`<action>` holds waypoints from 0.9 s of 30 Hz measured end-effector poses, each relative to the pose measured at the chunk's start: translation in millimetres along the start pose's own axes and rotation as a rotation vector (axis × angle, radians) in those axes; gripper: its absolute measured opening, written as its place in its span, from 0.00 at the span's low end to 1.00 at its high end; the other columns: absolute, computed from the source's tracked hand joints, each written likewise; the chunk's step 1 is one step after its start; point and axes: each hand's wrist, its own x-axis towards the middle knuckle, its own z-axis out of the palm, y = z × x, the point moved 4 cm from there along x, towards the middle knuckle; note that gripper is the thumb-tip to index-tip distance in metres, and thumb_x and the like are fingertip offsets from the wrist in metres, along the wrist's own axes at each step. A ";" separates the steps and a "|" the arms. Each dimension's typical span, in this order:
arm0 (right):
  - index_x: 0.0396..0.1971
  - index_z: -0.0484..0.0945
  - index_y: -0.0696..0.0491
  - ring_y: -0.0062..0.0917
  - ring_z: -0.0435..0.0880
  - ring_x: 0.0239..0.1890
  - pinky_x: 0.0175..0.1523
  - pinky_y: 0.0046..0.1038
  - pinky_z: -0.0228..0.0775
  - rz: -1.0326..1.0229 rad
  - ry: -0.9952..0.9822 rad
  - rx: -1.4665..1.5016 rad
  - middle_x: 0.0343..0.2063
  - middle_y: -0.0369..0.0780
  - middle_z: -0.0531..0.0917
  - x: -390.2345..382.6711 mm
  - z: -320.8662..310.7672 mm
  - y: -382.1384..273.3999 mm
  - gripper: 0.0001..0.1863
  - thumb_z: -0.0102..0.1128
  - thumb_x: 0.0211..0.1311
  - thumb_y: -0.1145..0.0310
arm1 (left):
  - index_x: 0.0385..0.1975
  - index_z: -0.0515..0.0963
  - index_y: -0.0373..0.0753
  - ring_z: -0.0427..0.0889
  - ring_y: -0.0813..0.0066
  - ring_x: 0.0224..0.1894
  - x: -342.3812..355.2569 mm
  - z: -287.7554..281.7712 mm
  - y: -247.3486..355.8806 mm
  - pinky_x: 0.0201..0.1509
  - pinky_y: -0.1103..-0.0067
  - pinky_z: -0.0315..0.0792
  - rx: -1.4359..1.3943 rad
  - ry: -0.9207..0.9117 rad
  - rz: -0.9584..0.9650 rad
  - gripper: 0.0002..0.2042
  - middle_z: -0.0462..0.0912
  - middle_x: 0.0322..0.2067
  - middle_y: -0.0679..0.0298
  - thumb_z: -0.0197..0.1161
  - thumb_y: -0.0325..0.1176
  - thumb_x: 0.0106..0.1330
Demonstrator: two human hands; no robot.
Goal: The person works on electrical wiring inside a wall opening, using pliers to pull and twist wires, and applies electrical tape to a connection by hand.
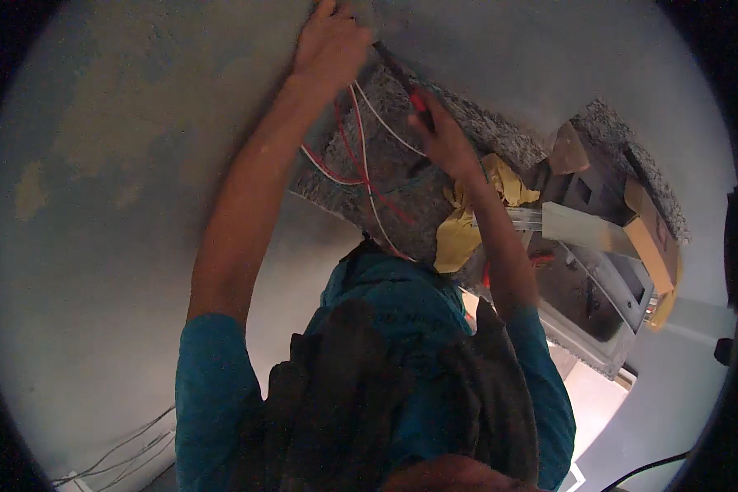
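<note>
Beyond the far edge of the rough grey surface (425,215), head view: left hand (330,47) raised at the wall (82,246), fingers curled in, little or no gap visible between them; tips face away, so cannot tell whether a strand is pinched. Red and white wires (360,123) emerge just below this hand and hang over the left part of the surface, some running toward its near edge. Their closeness suggests the hand is placed there to control the upper ends (judgement). Right hand (449,148), over the surface toward its far edge, is closed around the red handle of a slim, dark-ended tool (400,77); fingers wrapped, no slack apparent. Tip points up and left, near the left hand; contact not resolved, tool type unclear. Handle grip probably chosen to leave the dark end free and aimed. Crumpled yellow paper (457,239) lies right of the wires, partly behind the right forearm; a cardboard box (653,238) rests tilted at the surface's right end, apparently just set aside, touched by neither hand.
</note>
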 end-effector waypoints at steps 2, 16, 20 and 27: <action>0.66 0.63 0.57 0.44 0.72 0.64 0.67 0.38 0.62 0.021 0.018 0.007 0.60 0.52 0.74 -1.6 -1.4 -3.0 0.29 0.55 0.71 0.58 | 0.38 0.86 0.39 0.71 0.61 0.62 0.7 -1.5 2.1 0.72 0.61 0.49 -0.059 -0.150 -0.013 0.14 0.81 0.51 0.54 0.50 0.30 0.66; 0.67 0.61 0.57 0.47 0.73 0.63 0.66 0.39 0.63 -0.003 -0.009 -0.006 0.58 0.54 0.75 0.4 -1.9 -5.3 0.30 0.52 0.72 0.57 | 0.46 0.84 0.39 0.71 0.62 0.64 -2.1 -1.1 2.1 0.73 0.61 0.49 0.031 -0.020 -0.009 0.14 0.78 0.57 0.55 0.53 0.31 0.68; 0.66 0.64 0.53 0.35 0.81 0.52 0.56 0.32 0.71 0.052 -0.021 -0.080 0.52 0.47 0.80 -6.1 -11.5 -26.2 0.28 0.53 0.73 0.54 | 0.46 0.84 0.39 0.71 0.64 0.64 -4.2 -1.0 7.1 0.73 0.61 0.48 0.032 0.084 -0.002 0.14 0.79 0.56 0.55 0.52 0.32 0.68; 0.55 0.74 0.52 0.15 0.77 0.27 0.26 0.18 0.63 0.446 -0.454 0.228 0.31 0.34 0.83 17.4 -50.5 -64.2 0.23 0.55 0.71 0.50 | 0.46 0.84 0.39 0.71 0.60 0.62 -7.4 -1.5 4.1 0.73 0.61 0.50 0.040 0.010 0.006 0.14 0.78 0.56 0.55 0.53 0.33 0.68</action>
